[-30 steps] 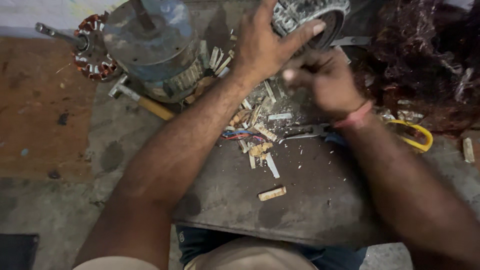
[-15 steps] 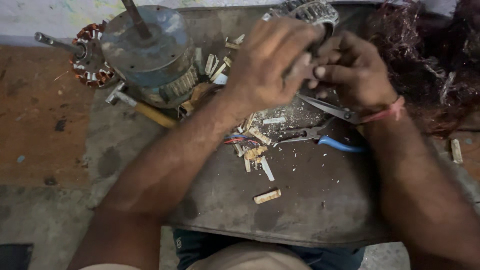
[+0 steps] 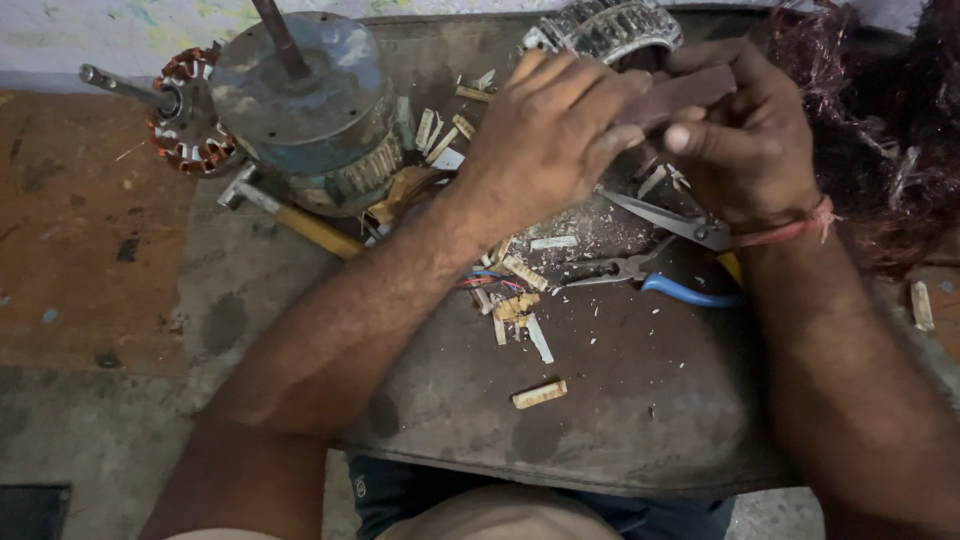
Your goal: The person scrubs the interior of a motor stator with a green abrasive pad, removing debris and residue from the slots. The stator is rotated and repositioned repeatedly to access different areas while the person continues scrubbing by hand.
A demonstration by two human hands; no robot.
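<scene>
My left hand [image 3: 550, 135] lies curled over the near side of a metal stator ring [image 3: 610, 25] at the back of the dark metal work plate [image 3: 620, 420]. Its fingertips meet my right hand [image 3: 750, 140], which grips a brown tool handle [image 3: 690, 90] pointed at the ring. A red thread circles my right wrist. The tool's tip and the ring's lower part are hidden under my hands.
Blue-handled pliers [image 3: 690, 292] and grey snips [image 3: 665, 218] lie just below my hands, among several cream insulation strips [image 3: 540, 393]. A blue-grey motor housing [image 3: 310, 100], a wound rotor [image 3: 185, 115] and a hammer [image 3: 300, 225] sit at left. Tangled copper wire [image 3: 880, 130] fills the right.
My left hand has slid off the top of the stator ring toward me and curled. My right hand rose to meet it with the brown handle. The camera view shifted closer.
</scene>
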